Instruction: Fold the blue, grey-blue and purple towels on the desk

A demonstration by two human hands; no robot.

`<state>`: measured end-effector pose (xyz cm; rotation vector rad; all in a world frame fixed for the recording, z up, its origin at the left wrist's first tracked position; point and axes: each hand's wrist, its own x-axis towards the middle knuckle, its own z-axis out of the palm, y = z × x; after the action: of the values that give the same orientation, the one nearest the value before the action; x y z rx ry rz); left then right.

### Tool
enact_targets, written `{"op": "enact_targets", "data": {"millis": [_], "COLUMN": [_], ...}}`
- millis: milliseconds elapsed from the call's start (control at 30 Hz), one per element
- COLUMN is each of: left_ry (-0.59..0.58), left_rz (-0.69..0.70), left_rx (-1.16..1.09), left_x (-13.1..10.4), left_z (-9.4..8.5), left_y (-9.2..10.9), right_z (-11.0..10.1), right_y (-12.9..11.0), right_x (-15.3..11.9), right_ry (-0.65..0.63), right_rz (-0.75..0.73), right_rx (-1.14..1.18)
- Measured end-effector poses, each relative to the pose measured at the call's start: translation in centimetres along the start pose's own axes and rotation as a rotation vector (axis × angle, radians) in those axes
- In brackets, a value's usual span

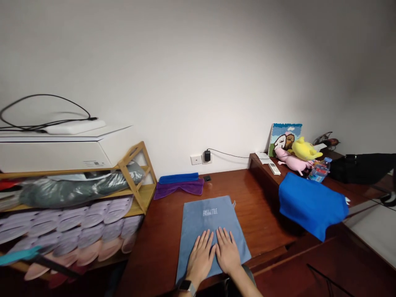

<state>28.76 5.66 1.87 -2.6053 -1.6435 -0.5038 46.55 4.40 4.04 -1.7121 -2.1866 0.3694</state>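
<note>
Towel at tabletop front edge: likely soft, light; grasp by corners. Left hand, right hand: flat atop, gripping nothing.

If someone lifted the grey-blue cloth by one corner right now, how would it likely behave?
The grey-blue cloth would probably droop: it looks thin and lies flat on the table. It seems light for its spread, given its slim edges. With the left hand and right hand resting on it, it might bunch rather than lift freely.
</note>
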Motion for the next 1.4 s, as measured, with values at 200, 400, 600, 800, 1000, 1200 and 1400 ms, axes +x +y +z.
{"op": "enact_targets", "data": {"millis": [200, 400, 600, 800, 1000, 1200, 1400], "left_ry": [0.067, 0.153, 0.188, 0.039, 0.143, 0.229, 0.059], "left_rz": [-0.213, -0.301, -0.148, -0.138, -0.373, -0.338, -0.002], "left_rx": [0.048, 0.110, 0.110, 0.087, 0.108, 0.102, -0.002], "left_x": [-3.9, -7.7, 0.6, 8.8, 3.7, 5.0, 15.4], "left_z": [0.3, -0.1, -1.0, 2.6, 3.6, 1.6, 3.5], "left_y": [-5.6, -10.4, -6.4, -3.1, -9.0, -9.5, -2.0], "right_z": [-3.1, -4.3, -2.6, 0.2, -0.7, -2.1, -2.4], "right_y": [4.7, 7.5, 1.9, -0.6, 5.8, 7.3, 5.6], "right_x": [-0.8, -1.3, 5.1, 12.7, 12.2, 12.7, 16.9], "right_ry": [-0.022, -0.014, 0.097, 0.005, 0.006, 0.030, 0.044], "right_rz": [0.223, 0.268, 0.064, 0.020, 0.138, 0.149, 0.080], "right_rx": [-0.091, -0.090, -0.058, -0.017, -0.099, -0.117, -0.071]}}
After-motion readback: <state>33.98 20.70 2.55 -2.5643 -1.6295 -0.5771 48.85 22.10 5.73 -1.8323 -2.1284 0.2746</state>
